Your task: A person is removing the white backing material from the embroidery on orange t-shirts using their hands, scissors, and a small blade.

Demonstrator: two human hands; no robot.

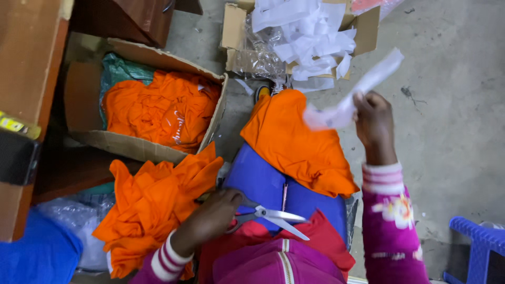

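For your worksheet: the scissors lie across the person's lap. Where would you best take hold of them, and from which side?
Take the scissors by the red looped handles, coming in from the left of the picture, where the left hand already has its grip. The two bare blades are open and point right and down across the lap, so that end is best avoided. The right hand is busy, holding up a white paper strip.

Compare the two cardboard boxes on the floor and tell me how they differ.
The left cardboard box holds folded orange garments over a green plastic liner; the far cardboard box holds white paper strips and crumpled clear plastic. The left cardboard box looks larger and sits beside a wooden cabinet; the far cardboard box stands on bare concrete floor. Both are brown, open-topped and full.
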